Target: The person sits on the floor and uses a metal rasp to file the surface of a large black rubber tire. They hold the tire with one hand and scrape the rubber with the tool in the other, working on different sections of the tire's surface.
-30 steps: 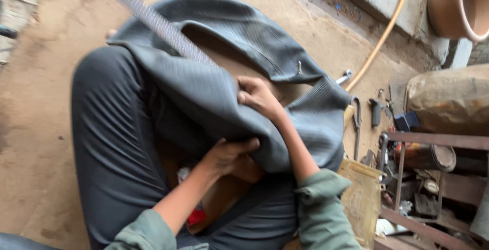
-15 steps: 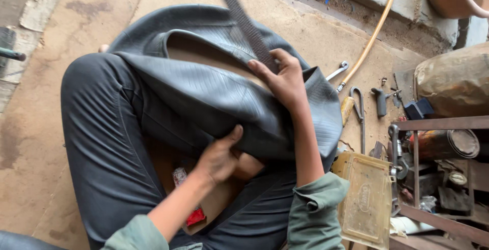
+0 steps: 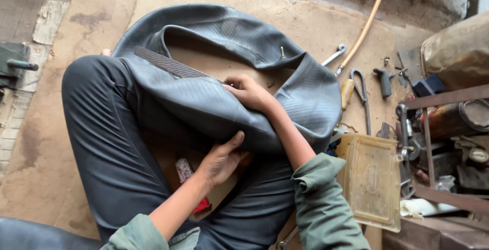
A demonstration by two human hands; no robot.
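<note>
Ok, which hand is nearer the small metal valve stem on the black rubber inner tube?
Right. The right hand presses the flat file on the black rubber inner tube, just below-left of the valve stem; the left hand supports the tube's lower fold, farther away.

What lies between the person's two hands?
In the head view, a fold of the grey rubber inner tube draped over the lap lies between them: the right hand rests on top, the left hand presses its lower edge.
</note>
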